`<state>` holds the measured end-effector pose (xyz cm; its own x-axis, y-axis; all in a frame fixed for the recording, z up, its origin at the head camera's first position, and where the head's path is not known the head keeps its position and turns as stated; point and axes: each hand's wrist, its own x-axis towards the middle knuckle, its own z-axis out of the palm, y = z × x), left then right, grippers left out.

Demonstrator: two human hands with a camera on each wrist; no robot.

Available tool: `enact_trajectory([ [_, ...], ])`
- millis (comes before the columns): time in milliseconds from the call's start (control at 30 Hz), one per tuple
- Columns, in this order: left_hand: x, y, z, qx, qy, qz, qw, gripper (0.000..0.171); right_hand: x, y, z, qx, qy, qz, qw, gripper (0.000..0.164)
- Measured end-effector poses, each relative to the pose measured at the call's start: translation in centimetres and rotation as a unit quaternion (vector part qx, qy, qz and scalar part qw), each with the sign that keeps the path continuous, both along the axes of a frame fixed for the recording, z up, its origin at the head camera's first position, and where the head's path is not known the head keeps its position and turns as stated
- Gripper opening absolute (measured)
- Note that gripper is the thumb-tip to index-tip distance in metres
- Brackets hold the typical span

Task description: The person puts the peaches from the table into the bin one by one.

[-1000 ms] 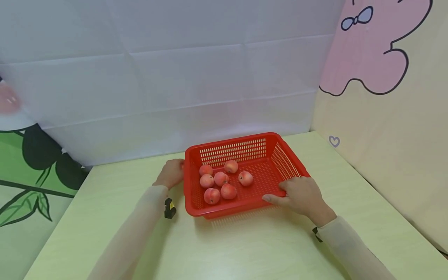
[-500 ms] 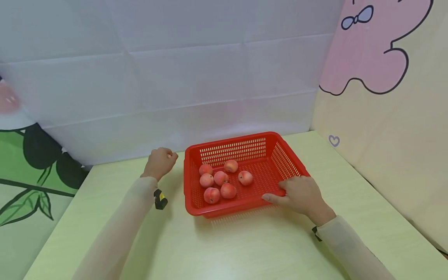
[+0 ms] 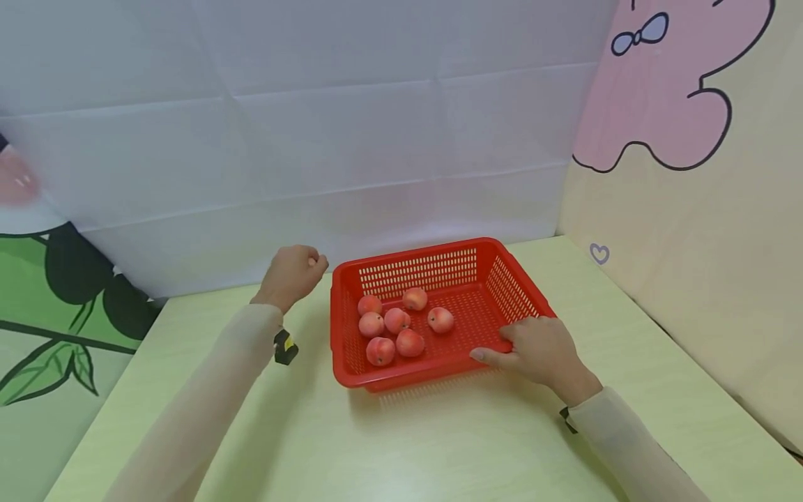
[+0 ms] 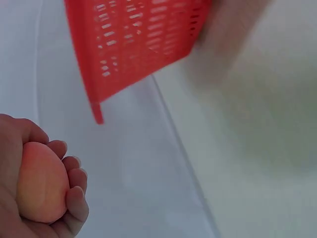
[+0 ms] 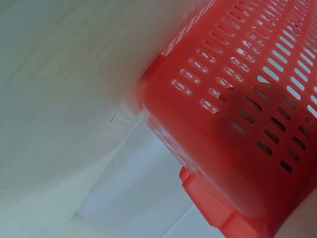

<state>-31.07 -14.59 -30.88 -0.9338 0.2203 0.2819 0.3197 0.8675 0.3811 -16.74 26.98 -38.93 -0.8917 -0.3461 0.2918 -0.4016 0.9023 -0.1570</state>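
Observation:
In the left wrist view a round peach [image 4: 43,183], yellow blushed with pink, lies in my left palm, and the curled fingers [image 4: 77,206] wrap it. From the head view that left hand [image 3: 291,275] is raised beside the basket's far left corner, its back hiding most of the peach. Several reddish peaches [image 3: 396,321] rest in the left half of the red plastic basket [image 3: 414,254], which has slotted walls. My right hand [image 3: 541,350] grips the basket's rim at the near right corner, thumb along the front edge. The right wrist view shows the basket's outer wall [image 5: 193,119] close up.
The basket stands on a pale green-yellow table [image 3: 426,446]. A white sheet [image 3: 326,146] hangs along the back edge. On the right is a cream wall [image 3: 690,265] with a pink cartoon; on the left, a panel with green leaves [image 3: 44,362].
My left hand has left the basket's left side, moving left and then up and slightly back right above the table. The right hand and the basket with its peaches have stayed put.

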Motion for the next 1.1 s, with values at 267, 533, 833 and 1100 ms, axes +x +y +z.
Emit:
enact_trajectory([
  [267, 1.5, 4.1, 2.8, -0.049, 0.016, -0.044, 0.9977, 0.034, 0.0, 0.0, 0.1, 0.001, 0.004, 0.002, 1.0, 0.068],
  [533, 2.8, 8.4, 4.4, -0.121, 0.022, -0.1, 0.9874, 0.02, 0.1, 0.0, 0.2, -0.002, 0.004, 0.001, 1.0, 0.069],
  [833, 3.4, 12.3, 4.5, -0.14, -0.013, -0.217, 0.9661, 0.026, 0.2, -0.1, 0.1, 0.0, 0.002, 0.005, 1.0, 0.068],
  [1100, 4.3, 15.4, 3.1, -0.169, -0.109, -0.296, 0.9337, 0.036, 0.2, 0.0, 0.1, 0.005, 0.02, 0.004, 1.0, 0.071],
])
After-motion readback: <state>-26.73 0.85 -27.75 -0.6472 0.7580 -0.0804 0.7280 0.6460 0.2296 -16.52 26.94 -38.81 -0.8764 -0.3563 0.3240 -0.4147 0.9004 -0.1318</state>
